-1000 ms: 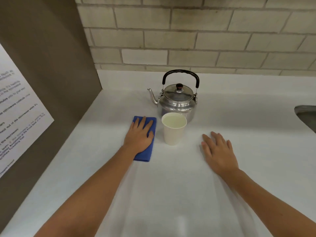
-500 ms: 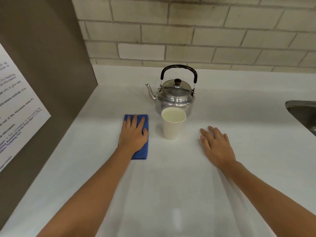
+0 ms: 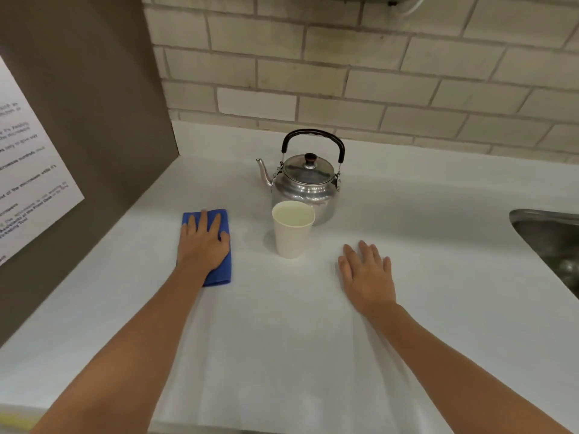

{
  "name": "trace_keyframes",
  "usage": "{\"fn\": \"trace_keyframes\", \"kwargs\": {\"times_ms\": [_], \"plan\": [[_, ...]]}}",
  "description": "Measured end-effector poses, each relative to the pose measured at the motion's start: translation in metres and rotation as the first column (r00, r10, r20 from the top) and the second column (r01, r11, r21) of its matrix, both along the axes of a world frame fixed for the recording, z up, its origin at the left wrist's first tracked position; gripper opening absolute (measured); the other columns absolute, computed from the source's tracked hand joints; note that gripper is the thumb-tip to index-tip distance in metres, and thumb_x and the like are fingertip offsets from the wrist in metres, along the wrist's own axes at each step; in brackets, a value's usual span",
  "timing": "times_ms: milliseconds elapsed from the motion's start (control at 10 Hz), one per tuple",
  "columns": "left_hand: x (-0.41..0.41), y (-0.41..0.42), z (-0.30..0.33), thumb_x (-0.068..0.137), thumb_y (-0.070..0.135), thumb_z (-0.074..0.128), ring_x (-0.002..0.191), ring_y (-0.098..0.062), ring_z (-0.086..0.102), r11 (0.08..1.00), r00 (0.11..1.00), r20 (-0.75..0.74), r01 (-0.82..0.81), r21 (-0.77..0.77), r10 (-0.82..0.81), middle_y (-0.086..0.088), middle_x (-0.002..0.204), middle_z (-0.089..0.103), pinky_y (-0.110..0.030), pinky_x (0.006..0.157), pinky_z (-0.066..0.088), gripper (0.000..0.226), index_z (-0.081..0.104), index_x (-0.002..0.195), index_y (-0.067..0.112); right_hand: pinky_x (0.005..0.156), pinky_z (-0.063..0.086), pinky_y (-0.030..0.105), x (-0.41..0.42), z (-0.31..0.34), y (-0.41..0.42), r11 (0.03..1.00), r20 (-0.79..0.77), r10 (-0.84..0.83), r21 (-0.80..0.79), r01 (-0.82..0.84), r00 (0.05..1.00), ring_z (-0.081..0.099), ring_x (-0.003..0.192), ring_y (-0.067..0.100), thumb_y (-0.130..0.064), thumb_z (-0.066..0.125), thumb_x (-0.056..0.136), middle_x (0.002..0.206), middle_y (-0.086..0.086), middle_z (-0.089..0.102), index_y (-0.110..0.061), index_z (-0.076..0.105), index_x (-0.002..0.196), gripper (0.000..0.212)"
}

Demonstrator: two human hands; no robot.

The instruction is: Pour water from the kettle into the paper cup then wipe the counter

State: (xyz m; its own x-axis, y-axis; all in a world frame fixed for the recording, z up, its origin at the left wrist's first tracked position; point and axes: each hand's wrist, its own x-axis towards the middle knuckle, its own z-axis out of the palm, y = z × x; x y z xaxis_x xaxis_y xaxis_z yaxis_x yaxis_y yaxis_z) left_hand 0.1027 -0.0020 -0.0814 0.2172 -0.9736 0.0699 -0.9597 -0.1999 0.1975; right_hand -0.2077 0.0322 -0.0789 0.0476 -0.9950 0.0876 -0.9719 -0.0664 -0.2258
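A steel kettle with a black handle stands upright on the white counter, spout pointing left. Directly in front of it stands a white paper cup with liquid inside. Left of the cup lies a folded blue cloth. My left hand presses flat on the cloth, fingers spread. My right hand rests flat on the bare counter to the right of the cup, holding nothing.
A brown side panel with a printed paper notice walls off the left. A brick wall runs along the back. A steel sink opens at the right edge.
My left hand has slid the blue cloth leftward, away from the cup. The right hand has stayed flat in place. The camera view has shifted slightly.
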Motion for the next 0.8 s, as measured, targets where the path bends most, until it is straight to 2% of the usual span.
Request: {"fn": "trace_keyframes", "kwargs": {"times_ms": [300, 500, 600, 700, 800], "plan": [[-0.033, -0.022, 0.002, 0.096, 0.03, 0.029, 0.14, -0.034, 0.019, 0.978, 0.978, 0.042, 0.207, -0.028, -0.206, -0.011, 0.155, 0.021, -0.044, 0.118, 0.013, 0.052, 0.021, 0.145, 0.015, 0.113, 0.015, 0.047, -0.001, -0.002, -0.002, 0.999, -0.021, 0.0, -0.032, -0.001, 1.0, 0.017, 0.14, 0.028, -0.038, 0.026, 0.098, 0.149, 0.009, 0.029, -0.022, 0.035, 0.138, 0.044], [-0.028, -0.03, 0.006, 0.096, 0.032, 0.028, 0.142, -0.032, 0.016, 0.973, 0.973, 0.007, 0.231, -0.011, -0.231, -0.011, 0.156, 0.018, -0.043, 0.118, 0.011, 0.052, 0.019, 0.145, 0.016, 0.115, 0.012, 0.044, 0.001, 0.007, 0.002, 1.0, 0.014, -0.016, 0.006, 0.016, 1.0, 0.015, 0.142, 0.025, -0.036, 0.026, 0.099, 0.152, 0.007, 0.026, -0.024, 0.032, 0.14, 0.044], [-0.026, -0.033, 0.008, 0.097, 0.032, 0.026, 0.143, -0.032, 0.012, 0.971, 0.972, -0.007, 0.235, 0.033, -0.235, -0.011, 0.157, 0.013, -0.043, 0.118, 0.007, 0.053, 0.015, 0.146, 0.016, 0.112, 0.016, 0.043, 0.005, 0.016, 0.002, 0.999, 0.064, -0.032, 0.01, 0.032, 0.997, 0.025, 0.136, 0.023, -0.035, 0.028, 0.099, 0.145, 0.007, 0.035, -0.022, 0.039, 0.135, 0.041], [-0.027, -0.033, 0.016, 0.097, 0.028, 0.026, 0.141, -0.03, 0.017, 0.975, 0.973, -0.061, 0.221, -0.013, -0.221, -0.011, 0.155, 0.021, -0.044, 0.116, 0.013, 0.051, 0.017, 0.145, 0.013, 0.115, 0.015, 0.044, 0.01, 0.028, -0.006, 0.997, 0.101, -0.08, -0.006, 0.081, 0.992, 0.025, 0.138, 0.023, -0.035, 0.029, 0.099, 0.146, 0.007, 0.035, -0.021, 0.038, 0.138, 0.042], [-0.031, -0.03, 0.042, 0.095, 0.022, 0.031, 0.132, -0.033, 0.033, 0.974, 0.982, -0.127, 0.114, -0.195, -0.14, -0.017, 0.145, 0.037, -0.047, 0.108, 0.028, 0.05, 0.024, 0.142, 0.006, 0.113, 0.021, 0.043, 0.021, 0.049, -0.019, 0.987, 0.082, -0.101, -0.116, 0.11, 0.991, 0.028, 0.137, 0.024, -0.035, 0.034, 0.098, 0.147, 0.01, 0.036, -0.018, 0.038, 0.138, 0.044]]}}
